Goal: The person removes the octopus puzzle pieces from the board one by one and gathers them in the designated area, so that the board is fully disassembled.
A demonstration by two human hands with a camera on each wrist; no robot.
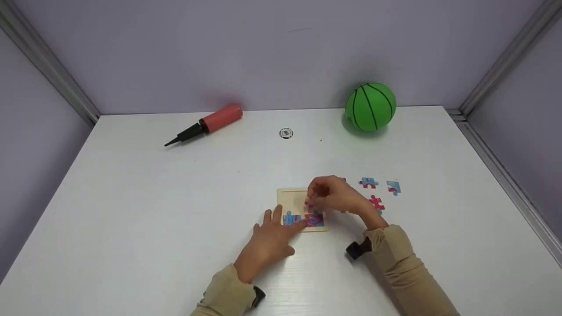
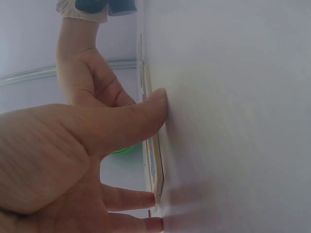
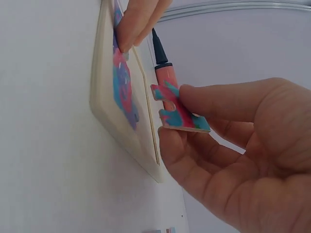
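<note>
A wooden puzzle tray lies flat on the table, with jigsaw pieces in blue, pink and purple along its near edge. My left hand rests at the tray's near left with its fingers spread; a fingertip touches the pieces inside. Over the tray's right part, my right hand pinches a pink and blue jigsaw piece between thumb and fingers. In the right wrist view this piece is tilted and held apart from the tray. The right hand partly hides the tray's right side in the head view.
Loose jigsaw pieces lie right of the tray, among them a blue and red one, a blue one and a red one. Farther back are a green ball, a red and black hand pump and a round printed mark.
</note>
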